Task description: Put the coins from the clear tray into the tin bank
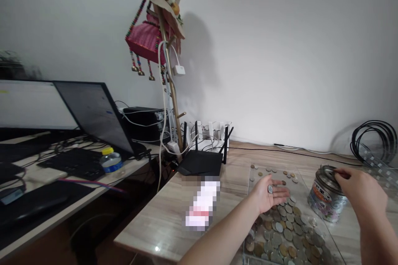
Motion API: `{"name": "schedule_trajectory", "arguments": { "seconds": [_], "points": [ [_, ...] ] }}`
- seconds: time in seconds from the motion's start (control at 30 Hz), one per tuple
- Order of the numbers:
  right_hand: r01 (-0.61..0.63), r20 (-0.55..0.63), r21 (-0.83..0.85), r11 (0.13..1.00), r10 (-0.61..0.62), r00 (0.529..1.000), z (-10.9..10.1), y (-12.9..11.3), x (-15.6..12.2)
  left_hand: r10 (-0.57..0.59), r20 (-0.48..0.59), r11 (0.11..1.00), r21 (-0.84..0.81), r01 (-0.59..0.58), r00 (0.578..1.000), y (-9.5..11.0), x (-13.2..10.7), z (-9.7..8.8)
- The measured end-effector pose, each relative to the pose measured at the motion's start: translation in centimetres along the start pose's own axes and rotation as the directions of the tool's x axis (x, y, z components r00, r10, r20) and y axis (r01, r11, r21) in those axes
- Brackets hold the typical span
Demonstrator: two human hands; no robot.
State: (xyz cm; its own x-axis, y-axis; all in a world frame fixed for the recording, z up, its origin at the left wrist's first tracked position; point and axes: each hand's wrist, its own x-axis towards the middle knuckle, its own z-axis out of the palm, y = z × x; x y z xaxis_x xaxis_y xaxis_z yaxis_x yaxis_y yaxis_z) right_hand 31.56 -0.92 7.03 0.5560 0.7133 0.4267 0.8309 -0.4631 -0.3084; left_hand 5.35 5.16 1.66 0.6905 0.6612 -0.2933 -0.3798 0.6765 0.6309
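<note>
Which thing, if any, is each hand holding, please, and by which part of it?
The left hand lies palm up, a coin resting on it ungripped. The right hand is at the top of the tin; whether it pinches anything cannot be told.

Tin (323,196) beside coins (288,235); router (200,163) left

The left hand (263,199) and the right hand (362,192) were both bare. The left forearm (224,232) and the right forearm (375,238) were also uncovered, with smooth, slender outlines.
</note>
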Motion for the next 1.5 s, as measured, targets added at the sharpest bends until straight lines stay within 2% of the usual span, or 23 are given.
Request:
{"name": "schedule_trajectory", "arguments": {
  "seconds": [0.17,0.27,0.33,0.37,0.4,0.43,0.5,0.53,0.6,0.67,0.73,0.8,0.87,0.93,1.0,1.07,1.13,1.23,1.3,1.37,1.43,1.47,1.5],
  "points": [
    [0.032,-0.029,-0.012,0.999,-0.032,0.999,-0.2,0.2,0.0,0.012,0.042,0.999,-0.032,-0.010,0.999,0.0,-0.1,-0.2],
    [0.138,-0.217,0.051,0.989,-0.124,0.968,-0.5,-1.6,-0.8,0.015,0.070,0.999,-0.049,-0.011,0.997,0.1,-0.4,-0.1],
    [0.303,-0.316,0.158,0.940,-0.242,0.917,-0.5,-3.9,-2.0,0.039,0.083,0.996,-0.077,-0.033,0.996,0.1,-0.4,0.1],
    [0.395,-0.298,0.226,0.890,-0.323,0.898,-0.3,-5.3,-2.8,0.051,0.079,0.995,-0.093,-0.044,0.996,0.1,-0.4,0.2],
    [0.480,-0.202,0.307,0.822,-0.437,0.877,-0.1,-6.8,-3.6,0.062,0.075,0.993,-0.109,-0.054,0.995,0.1,-0.4,0.3],
    [0.545,-0.071,0.386,0.745,-0.564,0.822,0.3,-8.2,-4.4,0.073,0.071,0.990,-0.124,-0.064,0.995,0.1,-0.3,0.4],
    [0.604,0.119,0.503,0.618,-0.742,0.659,1.2,-10.5,-6.0,0.096,0.093,0.985,-0.149,-0.081,0.991,0.1,-0.2,0.6],
    [0.609,0.171,0.537,0.584,-0.782,0.599,1.6,-11.3,-6.7,0.106,0.123,0.983,-0.160,-0.085,0.987,0.1,-0.3,0.6],
    [0.599,0.208,0.568,0.565,-0.802,0.560,2.1,-12.1,-7.4,0.118,0.191,0.981,-0.174,-0.084,0.974,0.1,-0.5,0.9],
    [0.590,0.183,0.573,0.569,-0.791,0.584,2.1,-12.2,-7.4,0.113,0.253,0.985,-0.158,-0.074,0.961,0.1,-0.8,1.1],
    [0.601,0.103,0.547,0.582,-0.760,0.641,1.5,-11.5,-6.7,0.108,0.276,0.992,-0.090,-0.087,0.955,0.1,-1.1,1.3],
    [0.591,-0.024,0.472,0.654,-0.660,0.751,0.4,-9.9,-5.4,0.118,0.232,0.991,0.036,-0.129,0.966,-0.1,-1.1,1.4],
    [0.489,-0.175,0.350,0.799,-0.457,0.872,-0.5,-7.4,-3.8,0.179,0.128,0.954,0.220,-0.204,0.976,-0.3,-0.7,1.3],
    [0.292,-0.291,0.212,0.933,-0.225,0.930,-0.9,-4.4,-2.1,0.285,0.024,0.847,0.463,-0.263,0.958,-0.6,-0.3,1.1],
    [0.168,-0.231,0.138,0.976,-0.133,0.964,-0.6,-1.6,-0.7,0.389,-0.013,0.674,0.686,-0.275,0.921,-0.9,0.0,0.7],
    [0.136,-0.152,0.117,0.984,-0.118,0.981,-0.1,0.1,0.2,0.478,0.030,0.476,0.831,-0.288,0.878,-1.1,0.1,0.6],
    [0.155,-0.140,0.119,0.981,-0.138,0.981,0.1,0.6,0.4,0.555,0.124,0.274,0.906,-0.322,0.822,-1.1,0.0,0.6],
    [0.215,-0.295,0.163,0.963,-0.161,0.942,-0.4,-0.8,-0.3,0.591,0.236,0.016,0.953,-0.304,0.771,-0.9,-0.6,0.5],
    [0.285,-0.421,0.251,0.925,-0.161,0.893,-0.6,-2.6,-1.1,0.566,0.251,-0.133,0.968,-0.213,0.786,-0.6,-0.9,0.0],
    [0.388,-0.416,0.353,0.851,-0.229,0.880,0.0,-4.7,-2.1,0.510,0.215,-0.280,0.957,-0.075,0.833,-0.4,-0.9,-1.0],
    [0.486,-0.234,0.435,0.758,-0.426,0.874,1.7,-6.9,-3.1,0.405,0.117,-0.379,0.924,0.050,0.907,-0.4,-0.6,-2.3],
    [0.520,-0.096,0.451,0.725,-0.540,0.836,3.0,-7.9,-3.6,0.309,0.048,-0.399,0.913,0.083,0.950,-0.4,-0.3,-2.9],
    [0.539,0.040,0.439,0.719,-0.615,0.787,4.4,-8.6,-4.0,0.255,-0.004,-0.408,0.906,0.112,0.967,-0.5,0.1,-3.4]
  ]
}}
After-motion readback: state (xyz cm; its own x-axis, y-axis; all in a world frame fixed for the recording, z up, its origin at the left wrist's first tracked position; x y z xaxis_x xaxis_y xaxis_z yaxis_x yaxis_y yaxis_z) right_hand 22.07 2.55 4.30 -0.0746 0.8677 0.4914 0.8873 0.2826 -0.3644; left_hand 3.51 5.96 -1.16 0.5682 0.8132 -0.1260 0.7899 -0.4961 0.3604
